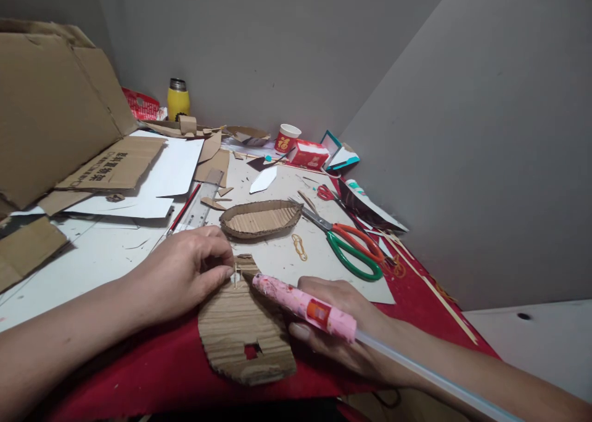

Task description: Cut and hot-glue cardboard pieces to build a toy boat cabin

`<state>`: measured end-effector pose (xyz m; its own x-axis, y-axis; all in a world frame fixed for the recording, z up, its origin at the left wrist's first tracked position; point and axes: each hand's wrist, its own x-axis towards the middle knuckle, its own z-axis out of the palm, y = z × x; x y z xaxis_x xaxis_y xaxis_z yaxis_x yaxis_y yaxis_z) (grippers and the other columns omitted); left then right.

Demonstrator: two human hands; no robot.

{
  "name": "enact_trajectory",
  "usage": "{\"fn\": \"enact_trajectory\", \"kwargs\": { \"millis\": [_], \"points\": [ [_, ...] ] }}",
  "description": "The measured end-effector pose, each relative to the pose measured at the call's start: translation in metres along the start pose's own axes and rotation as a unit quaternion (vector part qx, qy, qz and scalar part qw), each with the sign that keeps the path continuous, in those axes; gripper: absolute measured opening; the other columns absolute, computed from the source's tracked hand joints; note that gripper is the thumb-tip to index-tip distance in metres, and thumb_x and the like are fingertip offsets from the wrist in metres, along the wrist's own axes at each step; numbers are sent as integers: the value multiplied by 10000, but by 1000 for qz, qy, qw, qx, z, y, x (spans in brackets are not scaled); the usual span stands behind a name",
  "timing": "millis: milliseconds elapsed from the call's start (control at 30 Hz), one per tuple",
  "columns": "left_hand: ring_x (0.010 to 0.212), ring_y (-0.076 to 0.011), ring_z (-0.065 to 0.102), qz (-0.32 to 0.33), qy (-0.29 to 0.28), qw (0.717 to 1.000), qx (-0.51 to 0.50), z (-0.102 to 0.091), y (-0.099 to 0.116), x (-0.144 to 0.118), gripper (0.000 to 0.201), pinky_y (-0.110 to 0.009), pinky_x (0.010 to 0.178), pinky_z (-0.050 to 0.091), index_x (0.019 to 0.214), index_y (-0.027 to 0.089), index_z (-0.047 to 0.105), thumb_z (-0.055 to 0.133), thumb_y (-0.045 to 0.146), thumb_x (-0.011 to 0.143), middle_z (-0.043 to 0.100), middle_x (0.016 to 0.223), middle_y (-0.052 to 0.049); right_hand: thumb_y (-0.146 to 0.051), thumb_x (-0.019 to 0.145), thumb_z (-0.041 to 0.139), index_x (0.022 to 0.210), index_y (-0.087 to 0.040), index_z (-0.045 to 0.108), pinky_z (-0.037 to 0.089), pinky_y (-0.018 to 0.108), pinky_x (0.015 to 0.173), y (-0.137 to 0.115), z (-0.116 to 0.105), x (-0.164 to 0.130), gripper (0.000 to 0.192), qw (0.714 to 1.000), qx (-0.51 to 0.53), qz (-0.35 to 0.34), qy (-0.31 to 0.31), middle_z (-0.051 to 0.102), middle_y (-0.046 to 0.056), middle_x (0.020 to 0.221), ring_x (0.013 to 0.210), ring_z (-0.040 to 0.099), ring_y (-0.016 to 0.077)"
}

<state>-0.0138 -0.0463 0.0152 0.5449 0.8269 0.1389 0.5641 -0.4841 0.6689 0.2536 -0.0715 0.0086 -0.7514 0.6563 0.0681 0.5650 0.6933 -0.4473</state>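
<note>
A hot glue gun [305,305] with a pink body and a long clear glue stick [425,366] at its rear is held in my right hand [346,311]. Its nozzle points left, at the upper end of a curved corrugated cardboard piece [240,329]. That piece has a small square hole near its closer end. My left hand [194,268] is closed, thumb and fingertips pinching at a thin pale wooden stick [236,275] on the cardboard. Just beyond lies a boat-shaped cardboard tray [261,218].
Scissors with green and orange handles [354,258] lie right of the tray, near rubber bands [300,247]. A ruler [201,200], a red pencil [184,209] and cardboard scraps are at left. Behind stand a large cardboard box [55,107], a yellow bottle [178,100] and a paper cup [287,139].
</note>
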Motion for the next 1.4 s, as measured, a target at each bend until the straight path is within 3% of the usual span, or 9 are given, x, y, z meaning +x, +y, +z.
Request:
{"fn": "enact_trajectory", "kwargs": {
  "millis": [100, 300, 567, 867, 1133, 1400],
  "points": [
    [747, -145, 552, -3, 3, 1000, 0, 0, 0, 0, 151, -268, 681, 414, 703, 190, 611, 532, 150, 827, 586, 798, -3, -382, 939, 441, 871, -139, 610, 402, 257, 509, 3, 5, -2, 304, 1000, 8, 4, 16, 552, 41, 698, 541, 467, 125],
    [751, -155, 555, -24, 9, 1000, 15, 1, 0, -1, 129, -270, 673, 408, 715, 198, 620, 548, 172, 819, 608, 818, -6, -397, 958, 419, 1034, -119, 624, 398, 263, 516, 7, 9, -6, 354, 1000, 2, -5, 25, 551, 44, 712, 556, 473, 132],
    [669, -151, 554, -76, -30, 996, 24, 3, -2, 0, 138, -256, 603, 386, 775, 218, 645, 530, 238, 849, 627, 726, 20, -372, 926, 496, 824, -176, 572, 429, 246, 524, 7, 9, -8, 234, 999, 10, 4, 41, 558, 33, 687, 551, 507, 126],
    [698, -158, 564, -70, -32, 997, 28, 3, -2, 0, 133, -263, 627, 399, 786, 214, 646, 532, 243, 847, 649, 772, 5, -341, 944, 470, 890, -149, 615, 434, 235, 549, 3, 4, -8, 246, 999, -36, 8, -16, 588, 45, 728, 576, 526, 121],
    [692, -153, 568, -65, -32, 997, 26, 3, -3, 1, 133, -258, 621, 395, 768, 210, 636, 535, 241, 848, 649, 768, 7, -386, 937, 461, 829, -175, 592, 390, 253, 483, 8, 11, -9, 271, 998, -44, 7, 39, 557, 29, 654, 511, 480, 123],
    [698, -160, 565, -62, -32, 997, 36, 3, -2, 1, 140, -257, 623, 404, 757, 210, 634, 529, 238, 845, 645, 772, 2, -359, 931, 493, 847, -165, 618, 405, 230, 527, 4, 8, -9, 246, 997, -67, 30, -5, 587, 26, 690, 552, 506, 110]
  ]
}}
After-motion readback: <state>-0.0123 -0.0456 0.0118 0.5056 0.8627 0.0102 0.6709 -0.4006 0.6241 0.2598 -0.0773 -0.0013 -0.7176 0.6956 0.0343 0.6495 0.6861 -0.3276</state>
